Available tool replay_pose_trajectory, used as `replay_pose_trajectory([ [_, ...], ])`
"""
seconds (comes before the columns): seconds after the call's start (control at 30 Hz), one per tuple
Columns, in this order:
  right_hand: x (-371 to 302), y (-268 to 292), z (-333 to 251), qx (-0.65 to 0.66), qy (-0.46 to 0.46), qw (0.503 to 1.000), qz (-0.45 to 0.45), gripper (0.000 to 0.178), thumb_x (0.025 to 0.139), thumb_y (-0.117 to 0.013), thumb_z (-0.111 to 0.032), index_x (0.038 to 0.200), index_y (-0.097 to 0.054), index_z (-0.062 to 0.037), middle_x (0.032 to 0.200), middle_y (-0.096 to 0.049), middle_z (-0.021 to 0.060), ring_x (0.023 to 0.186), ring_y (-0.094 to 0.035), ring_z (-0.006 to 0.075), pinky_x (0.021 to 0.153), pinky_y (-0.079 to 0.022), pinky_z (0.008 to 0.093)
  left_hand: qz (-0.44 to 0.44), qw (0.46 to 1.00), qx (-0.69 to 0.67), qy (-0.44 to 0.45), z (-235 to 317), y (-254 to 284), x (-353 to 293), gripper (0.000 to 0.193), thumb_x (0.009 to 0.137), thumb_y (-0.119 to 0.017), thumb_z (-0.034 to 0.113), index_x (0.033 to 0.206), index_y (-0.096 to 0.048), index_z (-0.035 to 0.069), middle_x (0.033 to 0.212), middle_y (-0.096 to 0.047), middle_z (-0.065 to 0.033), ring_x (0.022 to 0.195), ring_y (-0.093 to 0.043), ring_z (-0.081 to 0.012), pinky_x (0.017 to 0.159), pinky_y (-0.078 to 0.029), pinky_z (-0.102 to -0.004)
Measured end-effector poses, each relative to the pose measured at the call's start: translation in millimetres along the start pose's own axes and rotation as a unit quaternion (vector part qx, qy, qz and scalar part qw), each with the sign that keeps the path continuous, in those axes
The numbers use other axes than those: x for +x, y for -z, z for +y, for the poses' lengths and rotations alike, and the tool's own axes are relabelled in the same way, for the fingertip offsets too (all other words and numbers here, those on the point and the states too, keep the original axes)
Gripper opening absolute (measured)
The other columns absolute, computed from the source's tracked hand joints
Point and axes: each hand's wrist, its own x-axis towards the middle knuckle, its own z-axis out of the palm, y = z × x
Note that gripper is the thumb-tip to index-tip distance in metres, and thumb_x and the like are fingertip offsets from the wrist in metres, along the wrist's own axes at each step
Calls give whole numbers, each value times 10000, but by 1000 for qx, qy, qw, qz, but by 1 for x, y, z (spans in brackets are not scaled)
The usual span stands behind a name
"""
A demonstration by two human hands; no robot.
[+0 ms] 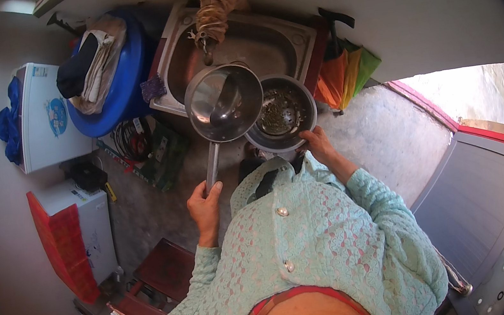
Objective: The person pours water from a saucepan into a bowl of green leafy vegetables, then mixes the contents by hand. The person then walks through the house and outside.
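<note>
The left hand (pixel 205 204) is clenched around the end of a long handle, and the steel saucepan (pixel 224 102) sits at the far end of that handle, over the near edge of the sink (pixel 274 41). Just right of the pan, the right hand (pixel 317 140) grips the near rim of a steel strainer bowl (pixel 281 113) holding dark bits.
</note>
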Motion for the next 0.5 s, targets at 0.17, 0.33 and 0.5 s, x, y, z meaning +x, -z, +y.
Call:
replay_pose_trajectory([
  [0.17,-2,2,-1,14,2,1000,12,191,789,-502,-84,930,-508,44,828,-609,120,645,-608,193,528,-534,295,-47,994,-81,61,2,12,-5,200,731,-669,174,801,-604,-1,552,-468,49,445,-370,-18,389,-276,-178],
  [0.33,-3,11,6,54,19,998,33,175,783,-500,-36,926,-455,53,822,-598,154,642,-612,246,520,-543,344,-64,988,-111,90,-4,22,-9,186,746,-653,195,724,-577,27,523,-455,43,404,-369,-25,360,-256,-189],
  [0.5,-10,16,6,60,4,998,29,203,784,-511,-89,961,-503,9,842,-606,89,671,-607,178,519,-528,295,-72,985,-113,106,-9,31,-6,229,773,-611,242,668,-544,50,499,-452,24,380,-381,-46,348,-263,-201],
])
